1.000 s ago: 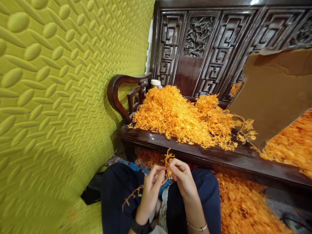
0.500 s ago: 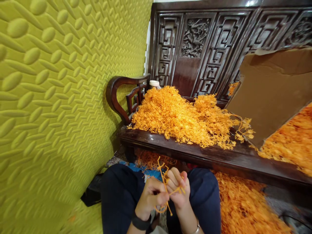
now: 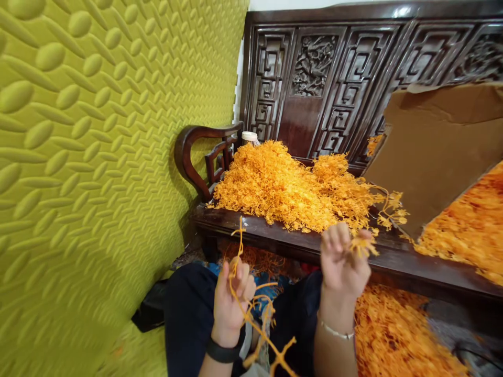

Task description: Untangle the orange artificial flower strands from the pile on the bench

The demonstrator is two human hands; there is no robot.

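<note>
My left hand (image 3: 232, 299), wearing a dark wristband, is closed around a thin orange branched stem (image 3: 255, 325). The stem looks like plastic; one end sticks up above the fingers and the other spreads down to the right, past my lap. Raised at the bench's front edge, my right hand (image 3: 342, 269) has a small orange flower-like piece (image 3: 363, 245) pinched at its fingertips. A big heap of similar orange pieces (image 3: 283, 188) lies just behind it on the dark wooden bench (image 3: 271, 235). The two hands are well apart.
A brown cardboard sheet (image 3: 440, 141) leans on the bench at right, with more orange pieces (image 3: 467, 230) beside it. Another orange pile (image 3: 393, 335) lies below the bench. A white-lidded jar (image 3: 249, 137) stands behind the heap. A yellow textured wall (image 3: 98, 173) bounds the left.
My hands were together over my lap, both on the orange stem. The right hand has moved up and right to the bench with the small piece; the left has shifted slightly left with the stem.
</note>
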